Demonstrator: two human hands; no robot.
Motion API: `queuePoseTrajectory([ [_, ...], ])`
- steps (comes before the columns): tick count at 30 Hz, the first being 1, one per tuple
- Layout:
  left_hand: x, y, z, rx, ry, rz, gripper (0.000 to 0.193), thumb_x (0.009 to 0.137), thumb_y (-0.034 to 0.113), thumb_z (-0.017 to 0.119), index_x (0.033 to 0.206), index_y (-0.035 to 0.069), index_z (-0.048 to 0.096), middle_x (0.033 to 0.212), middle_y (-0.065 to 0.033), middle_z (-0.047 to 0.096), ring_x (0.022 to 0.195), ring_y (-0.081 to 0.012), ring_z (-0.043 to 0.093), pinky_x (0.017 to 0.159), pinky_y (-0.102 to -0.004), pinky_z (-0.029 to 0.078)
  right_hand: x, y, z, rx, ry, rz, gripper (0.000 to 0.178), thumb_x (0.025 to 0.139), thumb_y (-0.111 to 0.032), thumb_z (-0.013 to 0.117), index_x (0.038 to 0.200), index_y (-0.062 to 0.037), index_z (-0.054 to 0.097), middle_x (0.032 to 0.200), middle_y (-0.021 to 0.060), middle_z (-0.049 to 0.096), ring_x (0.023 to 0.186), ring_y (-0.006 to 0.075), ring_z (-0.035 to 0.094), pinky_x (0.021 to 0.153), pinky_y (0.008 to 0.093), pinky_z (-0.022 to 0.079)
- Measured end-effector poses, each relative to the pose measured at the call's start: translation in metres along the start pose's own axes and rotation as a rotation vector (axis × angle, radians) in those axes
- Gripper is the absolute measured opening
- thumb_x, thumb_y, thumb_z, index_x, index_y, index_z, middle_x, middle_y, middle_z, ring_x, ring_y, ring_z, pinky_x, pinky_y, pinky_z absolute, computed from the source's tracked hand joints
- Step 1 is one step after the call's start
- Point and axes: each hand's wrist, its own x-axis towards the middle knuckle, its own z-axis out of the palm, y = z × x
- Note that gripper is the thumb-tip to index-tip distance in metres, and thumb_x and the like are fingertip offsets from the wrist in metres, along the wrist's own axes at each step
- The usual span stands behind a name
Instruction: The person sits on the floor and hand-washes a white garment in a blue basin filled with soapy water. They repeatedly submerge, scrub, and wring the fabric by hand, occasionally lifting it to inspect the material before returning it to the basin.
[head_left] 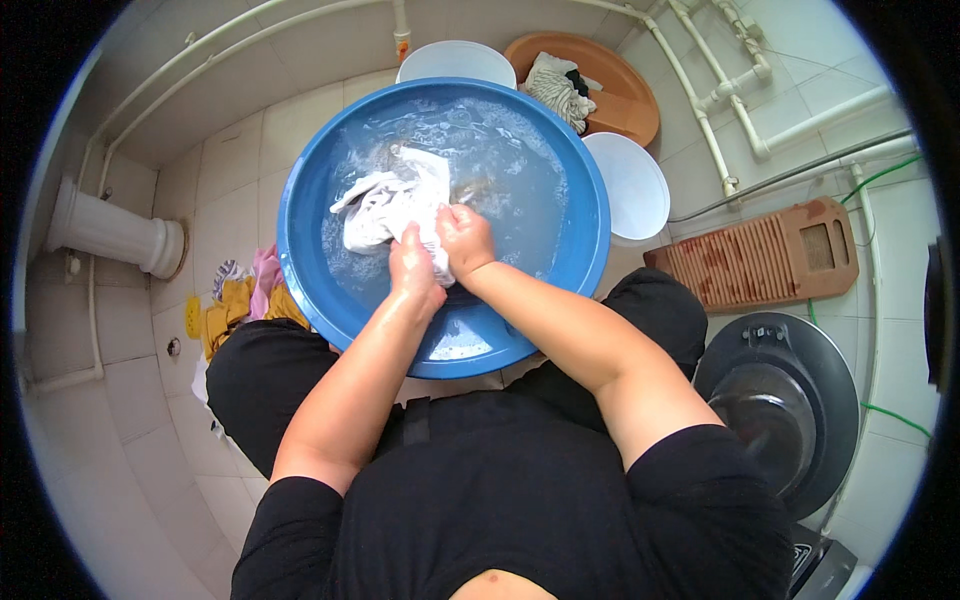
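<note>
A large round blue basin (300, 290) stands in front of me, holding cloudy, sudsy water (510, 190). Over its near half, my left hand (415, 268) and my right hand (464, 240) are side by side, both closed on a bunched, wet white cloth garment (390, 205). Most of the garment spreads away from my fists toward the basin's middle left, partly in the water. A short end of it shows below and between my hands. What kind of garment it is, I cannot tell.
Behind the basin are a white bucket (455, 62) and a brown tub (640, 95) with striped cloth (555, 90). To the right are another white tub (630, 185), a brown washboard (750, 258) and a dark basin (830, 400). Yellow and pink clothes (230, 310) lie left. White pipes (690, 100) line the walls.
</note>
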Motion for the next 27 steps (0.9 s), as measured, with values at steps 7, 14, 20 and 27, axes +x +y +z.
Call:
queuePoseTrajectory([
  [7, 0.017, 0.011, -0.018, 0.049, -0.032, -0.078, 0.046, 0.088, 0.035, 0.045, 0.116, -0.002, 0.038, 0.103, -0.0147, 0.052, 0.087, -0.0226, 0.056, 0.073, -0.0362, 0.048, -0.016, -0.016, -0.001, -0.11, -0.143, -0.28, 0.025, 0.079, -0.029, 0.052, 0.073, -0.0057, 0.06, 0.077, 0.0186, 0.059, 0.075, 0.0376, 0.056, 0.066, 0.0419, 0.045],
  [14, -0.013, 0.044, 0.008, 1.287, -0.14, 0.294, 0.048, 0.079, 0.027, 0.058, 0.118, 0.003, 0.043, 0.119, -0.0168, 0.046, 0.098, -0.0271, 0.051, 0.083, -0.0382, 0.042, 0.081, 0.035, -0.086, -0.381, 0.244, 0.381, 0.047, 0.085, -0.045, 0.041, 0.095, -0.0009, 0.053, 0.097, 0.023, 0.057, 0.091, 0.037, 0.055, 0.08, 0.0435, 0.043],
  [20, 0.016, 0.038, -0.012, 1.841, -0.367, 1.25, 0.056, 0.07, 0.02, 0.066, 0.12, 0.009, 0.043, 0.128, -0.0156, 0.038, 0.111, -0.0335, 0.042, 0.089, -0.0415, 0.039, 0.055, 0.054, -0.067, -0.941, -0.443, 0.133, 0.041, 0.083, -0.032, 0.045, 0.118, -0.0103, 0.047, 0.117, 0.0182, 0.048, 0.109, 0.0331, 0.047, 0.091, 0.0435, 0.039],
  [27, -0.002, 0.061, 0.005, 2.109, -0.466, 0.606, 0.033, 0.07, 0.032, 0.063, 0.09, 0.006, 0.059, 0.085, -0.0148, 0.062, 0.082, -0.0316, 0.059, 0.072, -0.0416, 0.045, 0.066, 0.07, -0.089, -1.001, -0.502, 0.247, 0.044, 0.079, -0.038, 0.049, 0.105, -0.0031, 0.058, 0.108, 0.0224, 0.054, 0.103, 0.034, 0.052, 0.087, 0.0381, 0.042],
])
